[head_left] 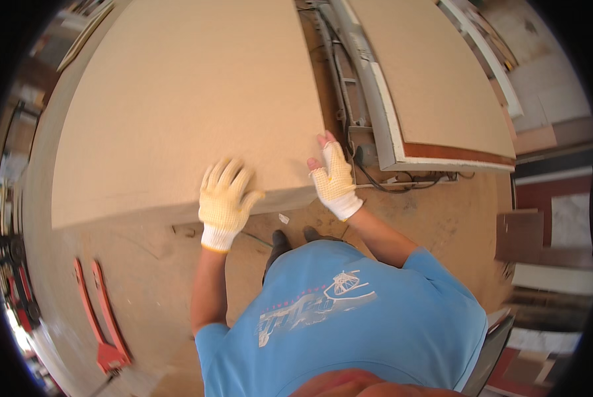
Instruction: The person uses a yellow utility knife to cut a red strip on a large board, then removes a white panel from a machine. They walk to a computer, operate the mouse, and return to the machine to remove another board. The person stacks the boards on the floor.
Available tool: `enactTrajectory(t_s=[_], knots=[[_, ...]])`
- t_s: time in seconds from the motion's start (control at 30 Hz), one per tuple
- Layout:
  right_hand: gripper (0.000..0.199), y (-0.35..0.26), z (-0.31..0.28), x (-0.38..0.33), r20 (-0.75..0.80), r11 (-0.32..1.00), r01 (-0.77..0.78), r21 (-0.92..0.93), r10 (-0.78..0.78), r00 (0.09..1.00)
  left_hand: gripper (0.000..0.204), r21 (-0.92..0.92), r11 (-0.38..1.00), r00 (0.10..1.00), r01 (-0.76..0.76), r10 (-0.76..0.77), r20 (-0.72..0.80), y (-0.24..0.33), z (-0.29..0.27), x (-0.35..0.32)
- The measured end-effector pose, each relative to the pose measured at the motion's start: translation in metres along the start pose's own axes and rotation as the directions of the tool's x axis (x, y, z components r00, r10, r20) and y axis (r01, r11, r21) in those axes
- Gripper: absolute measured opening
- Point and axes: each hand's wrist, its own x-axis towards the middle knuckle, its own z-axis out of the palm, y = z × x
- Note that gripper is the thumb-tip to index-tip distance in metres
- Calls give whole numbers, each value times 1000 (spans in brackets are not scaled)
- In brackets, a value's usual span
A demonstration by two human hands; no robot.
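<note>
A large flat beige board (pixel 197 86) stretches out in front of me. My left hand (pixel 227 192), in a pale yellow knitted glove, lies on it by the near edge, with fingers spread and holding nothing. At the board's near right corner is my right hand (pixel 336 175). Its glove leaves the fingertips bare. The thumb rests apart from the other fingers, which reach along the right side edge; nothing is pinched between them.
Right of a narrow gap with metal framing and dark cables (pixel 382 188) stands a second beige board stack (pixel 435 73) on a white-edged support. A red pallet jack (pixel 104 317) sits on the floor at lower left. Sheet offcuts (pixel 528 238) lean along the right side.
</note>
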Motion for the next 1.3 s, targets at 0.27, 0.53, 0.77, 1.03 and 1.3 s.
enactTrajectory(t_s=[0.27, 0.53, 0.77, 1.03, 1.3], knots=[[56, -3, -7, 20, 43, 988, -106, 116, 102, 994, 53, -53, 999, 994, -11, 17, 109, -5, 9, 28], [76, 62, -10, 68, 133, 890, -430, 149, 413, 901, 35, -71, 957, 951, 282, -269, 155, 53, 24, 67], [48, 81, -59, 120, 876, 613, -734, 293, 135, 462, 45, -805, -211, 615, 555, -548, 568, 180, 91, 90], [52, 70, -55, 137, 950, 569, -822, -1, 258, 178, 62, -757, -622, 386, 200, -660, 644, 225, 160, 116], [57, 65, -56, 135, 918, 683, -730, 35, 267, 294, 65, -854, -517, 299, 54, -808, 508, 207, 189, 125]])
